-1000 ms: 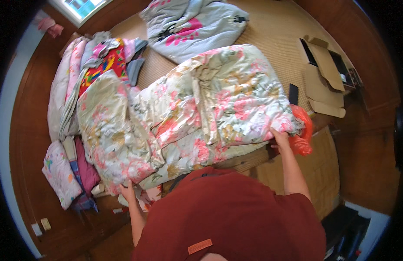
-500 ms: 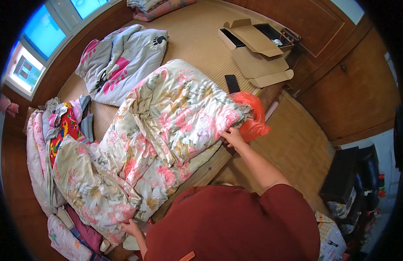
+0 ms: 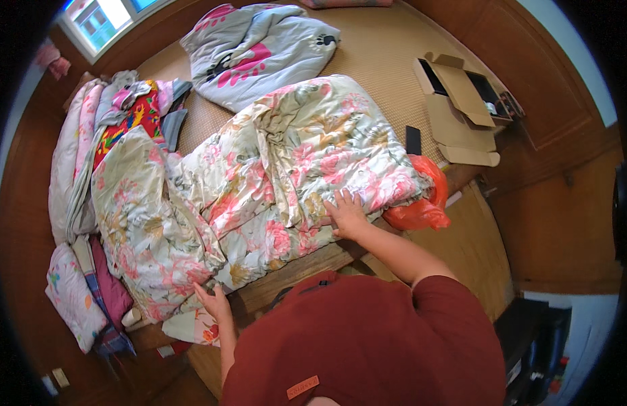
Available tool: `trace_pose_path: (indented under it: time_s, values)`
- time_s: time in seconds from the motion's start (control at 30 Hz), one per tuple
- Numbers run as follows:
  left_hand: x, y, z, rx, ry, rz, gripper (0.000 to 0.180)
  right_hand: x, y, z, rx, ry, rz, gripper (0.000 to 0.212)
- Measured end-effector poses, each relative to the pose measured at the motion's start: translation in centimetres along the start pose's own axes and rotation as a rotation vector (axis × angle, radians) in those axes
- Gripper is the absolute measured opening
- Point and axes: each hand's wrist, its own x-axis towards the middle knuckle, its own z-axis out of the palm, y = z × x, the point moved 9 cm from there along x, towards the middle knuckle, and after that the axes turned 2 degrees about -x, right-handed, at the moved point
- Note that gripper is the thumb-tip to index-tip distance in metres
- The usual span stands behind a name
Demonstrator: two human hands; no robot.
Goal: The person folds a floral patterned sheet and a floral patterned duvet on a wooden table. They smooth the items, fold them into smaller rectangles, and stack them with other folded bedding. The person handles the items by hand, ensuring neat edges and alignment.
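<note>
A floral quilt point(image 3: 313, 162) in cream, pink and green lies rumpled across the front of a raised bed platform point(image 3: 378, 61). My right hand point(image 3: 347, 215) rests on its near side with the fingers spread flat over the cloth. At the quilt's near left corner is my left hand point(image 3: 215, 304), its fingers apart and touching the edge of the fabric. The quilt's right end lies against a red plastic bag point(image 3: 435, 199), covering part of it.
Beyond the quilt lies a grey blanket point(image 3: 280, 57) with paw prints. A black phone point(image 3: 413, 141) and an opened cardboard box point(image 3: 462, 95) are at the right. Folded bedding and clothes point(image 3: 77, 155) pile up at the left. The platform's wooden edge point(image 3: 286, 276) runs before me.
My right hand has let go of the quilt's right edge and moved left onto its surface. My left hand's fingers have opened. The view has shifted, so things sit differently in the picture.
</note>
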Motion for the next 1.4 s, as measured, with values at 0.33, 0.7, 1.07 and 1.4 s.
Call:
trace_pose_path:
  time_s: [0.33,0.7,1.07,1.4]
  values:
    - [-3.7,1.6,8.6,-0.154,-0.123,-0.044,0.048,5.3,9.2,-8.2,1.119,0.582,-0.197,0.017]
    - [-2.7,12.2,15.3,-0.186,-0.156,0.001,0.049,-5.6,51.5,-9.4,2.314,1.085,0.379,0.034]
    - [-3.2,19.0,21.4,0.027,-0.396,0.091,0.045,-10.7,62.8,13.1,1.762,1.249,1.015,0.02]
    - [-5.6,17.1,23.1,-0.102,-0.577,0.028,0.047,-1.0,46.0,6.2,2.109,0.748,1.143,0.067]
